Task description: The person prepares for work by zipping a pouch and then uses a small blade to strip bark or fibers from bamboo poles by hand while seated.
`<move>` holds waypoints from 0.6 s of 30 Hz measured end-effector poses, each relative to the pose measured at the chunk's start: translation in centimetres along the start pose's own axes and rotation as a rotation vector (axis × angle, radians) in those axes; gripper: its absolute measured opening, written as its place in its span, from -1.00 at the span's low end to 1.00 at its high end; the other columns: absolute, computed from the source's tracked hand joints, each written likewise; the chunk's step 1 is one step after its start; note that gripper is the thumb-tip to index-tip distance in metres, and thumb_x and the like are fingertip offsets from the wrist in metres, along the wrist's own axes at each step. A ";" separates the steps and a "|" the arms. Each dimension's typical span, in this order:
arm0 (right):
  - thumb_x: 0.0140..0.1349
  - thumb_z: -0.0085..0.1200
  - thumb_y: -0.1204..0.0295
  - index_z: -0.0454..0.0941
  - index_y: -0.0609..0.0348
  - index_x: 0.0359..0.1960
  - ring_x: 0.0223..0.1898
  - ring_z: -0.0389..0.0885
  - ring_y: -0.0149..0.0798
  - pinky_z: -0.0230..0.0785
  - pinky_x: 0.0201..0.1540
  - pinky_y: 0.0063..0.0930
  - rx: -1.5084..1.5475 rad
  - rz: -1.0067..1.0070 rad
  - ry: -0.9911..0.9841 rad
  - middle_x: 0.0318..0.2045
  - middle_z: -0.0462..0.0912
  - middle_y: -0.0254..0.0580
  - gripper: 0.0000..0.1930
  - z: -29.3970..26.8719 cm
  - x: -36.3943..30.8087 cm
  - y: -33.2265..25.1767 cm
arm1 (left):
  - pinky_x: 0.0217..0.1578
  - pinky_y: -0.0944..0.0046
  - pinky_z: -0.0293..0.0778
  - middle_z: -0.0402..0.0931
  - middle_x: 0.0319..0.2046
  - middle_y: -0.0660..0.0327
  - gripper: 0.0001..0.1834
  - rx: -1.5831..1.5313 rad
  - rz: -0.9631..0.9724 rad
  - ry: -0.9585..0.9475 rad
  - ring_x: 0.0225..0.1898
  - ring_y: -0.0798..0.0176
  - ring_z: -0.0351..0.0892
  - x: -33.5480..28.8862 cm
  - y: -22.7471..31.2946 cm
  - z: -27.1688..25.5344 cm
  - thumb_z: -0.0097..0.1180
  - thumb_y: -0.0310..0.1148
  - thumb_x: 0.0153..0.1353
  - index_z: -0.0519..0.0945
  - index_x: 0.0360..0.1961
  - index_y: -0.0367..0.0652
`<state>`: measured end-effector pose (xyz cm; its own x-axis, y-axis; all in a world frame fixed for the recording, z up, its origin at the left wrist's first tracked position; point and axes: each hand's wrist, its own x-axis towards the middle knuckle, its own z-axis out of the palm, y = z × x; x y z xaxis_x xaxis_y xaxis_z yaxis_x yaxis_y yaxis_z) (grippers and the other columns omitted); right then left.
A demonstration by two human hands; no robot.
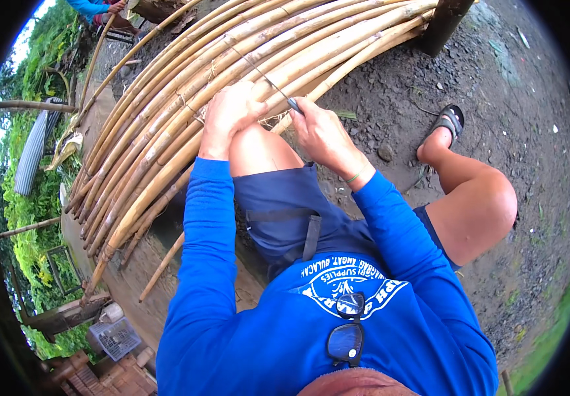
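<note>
Bamboo poles (192, 89) look stiff, slick, best held mid-length; right hand (328, 135) grips thin tool (295, 105); left hand (229, 112), cannot tell.

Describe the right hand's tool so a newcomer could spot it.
Find the tan bamboo poles spread across the upper middle. At their edge, the right hand holds the thin-bladed tool by its dark handle, pointing up and left. Unlike the pale, thick poles, it is narrow, dark and crosses them.
</note>
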<state>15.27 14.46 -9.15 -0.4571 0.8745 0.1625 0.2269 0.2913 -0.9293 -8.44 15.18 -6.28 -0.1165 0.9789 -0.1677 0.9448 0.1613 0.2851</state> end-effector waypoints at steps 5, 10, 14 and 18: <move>0.55 0.04 0.38 0.54 0.26 0.02 -0.12 0.64 0.48 0.48 -0.19 0.22 -0.072 0.034 -0.058 -0.28 0.66 0.43 -0.80 0.6 1.6 1.1 | 0.02 -0.15 0.63 0.75 -0.10 -0.17 -0.47 0.076 0.042 0.057 -0.01 -0.28 0.74 2.1 -1.9 1.7 0.41 -0.02 0.07 0.74 -0.05 -0.20; 0.54 0.04 0.38 0.52 0.25 0.01 -0.13 0.65 0.47 0.48 -0.18 0.23 -0.025 0.054 -0.045 -0.28 0.66 0.41 -0.81 0.6 -0.1 0.6 | 0.05 -0.13 0.63 0.74 -0.09 -0.20 -0.48 0.055 0.001 0.074 0.01 -0.26 0.73 1.0 -0.8 1.1 0.34 -0.06 0.05 0.76 -0.09 -0.26; 0.51 0.08 0.42 0.51 0.22 0.12 -0.18 0.67 0.46 0.51 -0.22 0.19 0.012 0.089 -0.015 -0.32 0.67 0.37 -0.76 -0.5 -5.0 0.6 | 0.07 -0.11 0.62 0.74 -0.08 -0.19 -0.50 0.085 -0.017 -0.074 0.03 -0.26 0.72 2.3 -3.6 1.5 0.33 -0.06 0.06 0.78 -0.12 -0.25; 0.51 0.09 0.42 0.52 0.22 0.14 -0.17 0.70 0.43 0.53 -0.20 0.19 -0.017 0.199 -0.060 -0.31 0.69 0.39 -0.75 -1.6 -7.6 -1.3 | 0.11 -0.10 0.59 0.72 -0.03 -0.24 -0.45 0.045 0.011 -0.075 0.07 -0.26 0.70 1.2 -3.3 0.9 0.38 -0.02 0.07 0.76 -0.07 -0.27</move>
<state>19.81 8.04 -8.69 -0.4525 0.8907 -0.0443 0.3318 0.1221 -0.9354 -11.42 15.70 -8.26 -0.0841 0.9683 -0.2353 0.9591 0.1427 0.2446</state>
